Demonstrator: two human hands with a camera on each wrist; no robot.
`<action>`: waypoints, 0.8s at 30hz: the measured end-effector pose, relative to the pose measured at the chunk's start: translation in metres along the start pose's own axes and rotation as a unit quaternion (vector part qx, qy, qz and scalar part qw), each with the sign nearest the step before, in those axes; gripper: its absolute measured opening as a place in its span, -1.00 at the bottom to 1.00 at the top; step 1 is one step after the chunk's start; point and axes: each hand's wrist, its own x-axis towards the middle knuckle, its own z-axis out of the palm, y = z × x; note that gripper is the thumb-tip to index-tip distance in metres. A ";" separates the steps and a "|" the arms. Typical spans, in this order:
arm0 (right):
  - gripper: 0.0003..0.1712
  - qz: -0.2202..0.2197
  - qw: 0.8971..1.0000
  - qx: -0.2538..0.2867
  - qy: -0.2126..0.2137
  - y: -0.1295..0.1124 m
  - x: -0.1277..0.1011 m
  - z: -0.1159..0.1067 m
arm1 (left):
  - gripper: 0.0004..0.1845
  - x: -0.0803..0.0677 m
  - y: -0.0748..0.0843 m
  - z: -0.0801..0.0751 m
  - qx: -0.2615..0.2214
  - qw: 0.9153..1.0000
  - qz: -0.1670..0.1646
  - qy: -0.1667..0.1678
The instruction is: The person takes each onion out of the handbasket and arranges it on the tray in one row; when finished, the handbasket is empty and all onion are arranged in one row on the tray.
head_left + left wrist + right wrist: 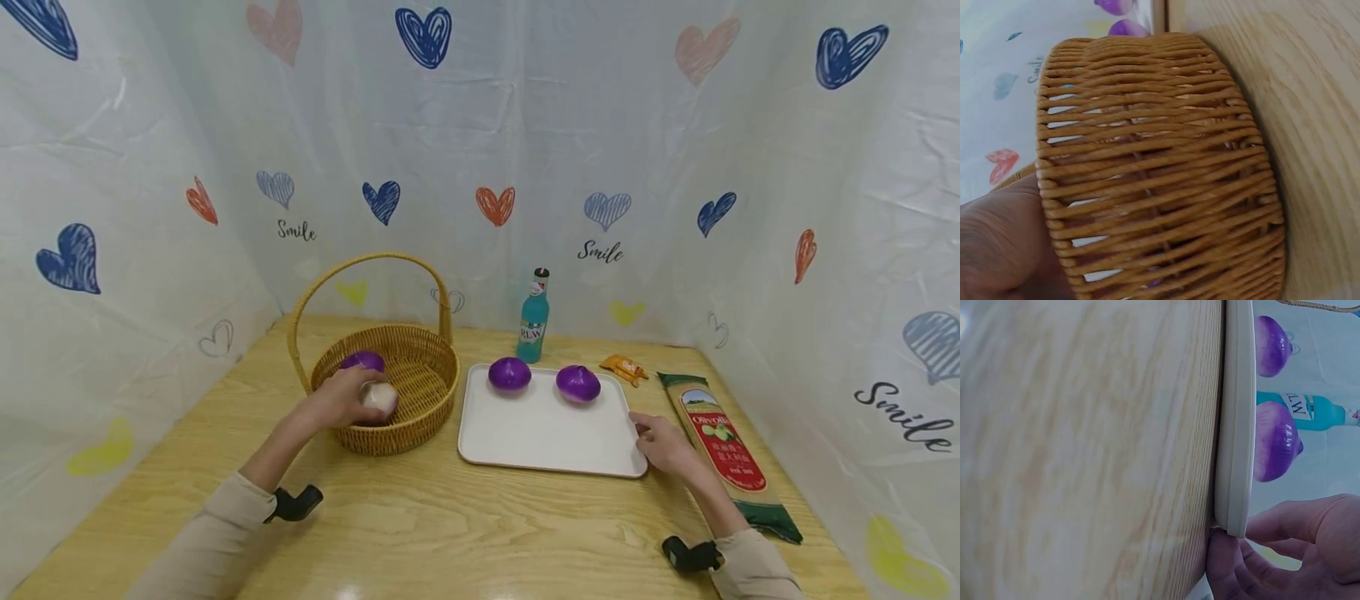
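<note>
My left hand (351,398) grips a purple onion (380,397), pale underside showing, at the front rim of a wicker basket (420,417). A second purple onion (363,361) lies inside the basket. The left wrist view shows mostly the basket's woven wall (1160,175), with my left hand (997,244) at the lower left. My right hand (647,431) holds the right front corner of a white tray (540,433). Its thumb (1229,562) sits at the tray's rim (1235,425) and its fingers (1310,525) curl above. Two purple onions (509,373) (577,383) rest on the tray.
A teal bottle (533,318) stands behind the tray. A small orange toy (624,367) and a long pasta packet (723,437) lie to the tray's right. White sheets printed with hearts wall in the wooden table (450,533) on three sides.
</note>
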 end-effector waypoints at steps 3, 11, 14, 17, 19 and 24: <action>-0.41 0.002 1.000 0.003 0.001 0.001 0.001 0.001 | -0.46 0.002 0.003 0.000 0.005 1.000 0.002 0.021; -0.40 0.002 1.000 -0.002 0.000 0.003 0.001 0.002 | -0.44 0.013 0.027 -0.004 -0.009 0.998 -0.003 0.063; -0.40 0.003 1.000 -0.002 0.000 0.003 0.001 0.002 | -0.42 0.018 0.043 -0.006 -0.023 0.997 -0.001 0.072; -0.40 0.001 1.000 -0.002 0.002 0.002 0.001 0.001 | -0.41 0.025 0.059 -0.006 -0.038 0.997 0.014 0.072; -0.40 -0.003 1.000 0.000 0.003 0.002 0.000 0.001 | -0.42 0.029 0.070 -0.004 -0.045 0.996 0.026 0.069; -0.38 -0.012 1.000 0.009 0.005 0.002 0.000 0.001 | -0.42 0.041 0.095 0.007 -0.043 0.995 0.062 0.059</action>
